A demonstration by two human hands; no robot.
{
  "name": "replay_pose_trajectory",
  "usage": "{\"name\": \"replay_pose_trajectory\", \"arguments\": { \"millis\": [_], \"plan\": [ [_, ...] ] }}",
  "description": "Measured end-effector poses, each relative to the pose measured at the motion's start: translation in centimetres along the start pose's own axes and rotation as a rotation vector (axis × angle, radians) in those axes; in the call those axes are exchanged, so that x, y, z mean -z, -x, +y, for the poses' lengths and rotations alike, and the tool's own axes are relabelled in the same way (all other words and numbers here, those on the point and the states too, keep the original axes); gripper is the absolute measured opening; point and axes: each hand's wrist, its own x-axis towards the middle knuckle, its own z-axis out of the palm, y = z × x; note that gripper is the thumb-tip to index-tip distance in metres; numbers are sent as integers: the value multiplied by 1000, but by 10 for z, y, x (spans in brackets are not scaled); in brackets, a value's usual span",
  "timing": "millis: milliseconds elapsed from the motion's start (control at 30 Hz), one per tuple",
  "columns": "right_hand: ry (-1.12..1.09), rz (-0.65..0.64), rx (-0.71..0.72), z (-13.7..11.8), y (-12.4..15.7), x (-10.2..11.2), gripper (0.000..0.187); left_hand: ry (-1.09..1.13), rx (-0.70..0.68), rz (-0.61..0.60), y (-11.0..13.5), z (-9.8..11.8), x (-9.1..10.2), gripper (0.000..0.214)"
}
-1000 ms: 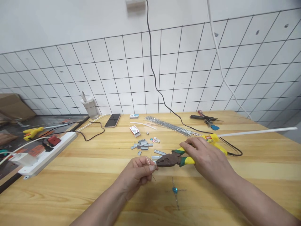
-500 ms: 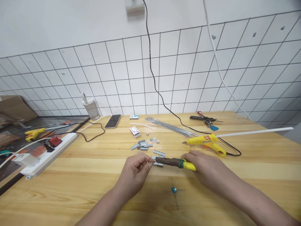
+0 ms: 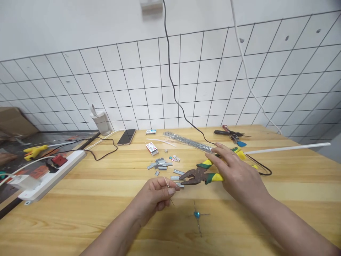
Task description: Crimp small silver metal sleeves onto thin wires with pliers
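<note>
My left hand [image 3: 157, 195] is low over the table [image 3: 80, 213], thumb and forefinger pinched tight on a short, thin wire [image 3: 166, 182]. The wire stands up at a slant out of my fingertips, and its lower end pokes out below them. My right hand [image 3: 236, 172] comes in from the right and grasps the pliers [image 3: 195, 175] by their yellow-and-green handles. The handles are spread apart with my fingers stretched across them, so it is a loose hold rather than a squeeze. The rusty nose points left, its tip just beside my left thumb. I can't tell whether it touches the wire. Right behind the nose lies a scatter of staples [image 3: 162, 164] on the wood, with a small box [image 3: 151, 148] a little farther back. In front of my hands, nearer to me, a blue bead [image 3: 197, 214] sits where some thin wires cross. A yellow glue gun [image 3: 241, 154] peeks out from behind my right hand, its black cord trailing off to the right. A bundle of metal rods [image 3: 186, 141] lies near the wall, a phone [image 3: 127, 136] to its left and keys [image 3: 233, 134] to its right. A white power strip [image 3: 50, 174] sits at the table's left edge.
</note>
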Motion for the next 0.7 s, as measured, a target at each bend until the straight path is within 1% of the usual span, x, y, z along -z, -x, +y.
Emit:
{"name": "replay_pose_trajectory", "arguments": {
  "millis": [133,267,367,500,700],
  "plan": [
    [-35,64,50,3,-1,0,55,30,15,-25,-2,-3,2,20],
    [-74,123,83,4,-2,3,53,130,31,-104,-5,-9,6,15],
    [-93,152,84,3,-4,4,52,186,64,-163,-6,-12,7,15],
    [-94,178,103,1,-6,6,52,249,107,-249,-4,-9,6,15],
    [-131,217,129,-3,-6,4,50,314,117,-307,-4,-11,3,13]
  ]
}}
